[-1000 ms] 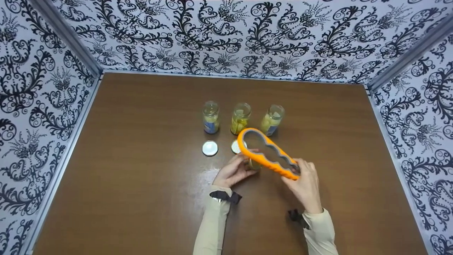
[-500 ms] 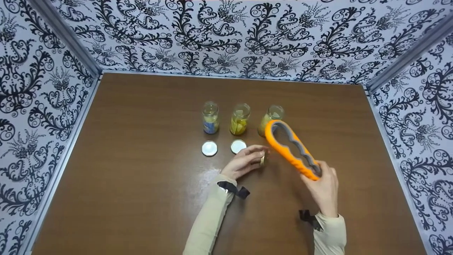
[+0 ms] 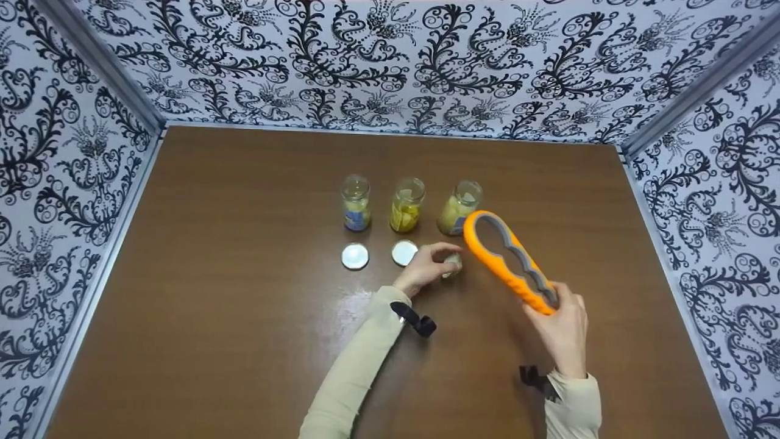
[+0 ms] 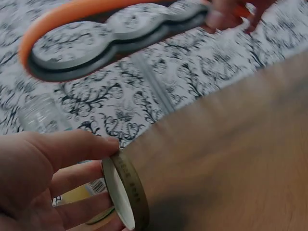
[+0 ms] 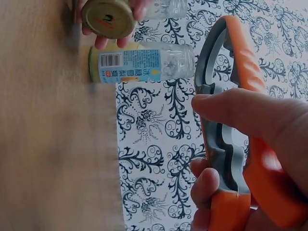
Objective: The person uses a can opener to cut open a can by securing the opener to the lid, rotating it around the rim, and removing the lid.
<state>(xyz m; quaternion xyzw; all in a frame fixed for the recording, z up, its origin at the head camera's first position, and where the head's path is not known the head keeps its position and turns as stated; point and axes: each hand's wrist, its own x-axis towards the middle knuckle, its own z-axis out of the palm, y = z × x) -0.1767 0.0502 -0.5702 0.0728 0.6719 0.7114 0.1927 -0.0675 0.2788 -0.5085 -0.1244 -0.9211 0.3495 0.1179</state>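
My left hand (image 3: 428, 266) pinches a gold-rimmed jar lid (image 4: 129, 192) by its edge, tilted up on its side just above the table. In the right wrist view the lid's gold top (image 5: 108, 20) shows. An orange and grey multi-size jar opener (image 3: 509, 262) is gripped at its lower end by my right hand (image 3: 563, 329), held up to the right of the lid. Behind the hands stand three lidless glass jars with pale yellow contents: a left jar (image 3: 356, 204), a middle jar (image 3: 407, 206) and a right jar (image 3: 458, 209).
Two lids lie white side up in front of the jars, a left lid (image 3: 354, 256) and a second lid (image 3: 403, 252) partly beside my left hand. The brown table (image 3: 213, 274) ends at patterned walls (image 3: 390, 67) at the back and both sides.
The jar opener has moved right, away from the left hand. My left hand has shifted right with the lid and turned it, leaving the second lid more exposed.
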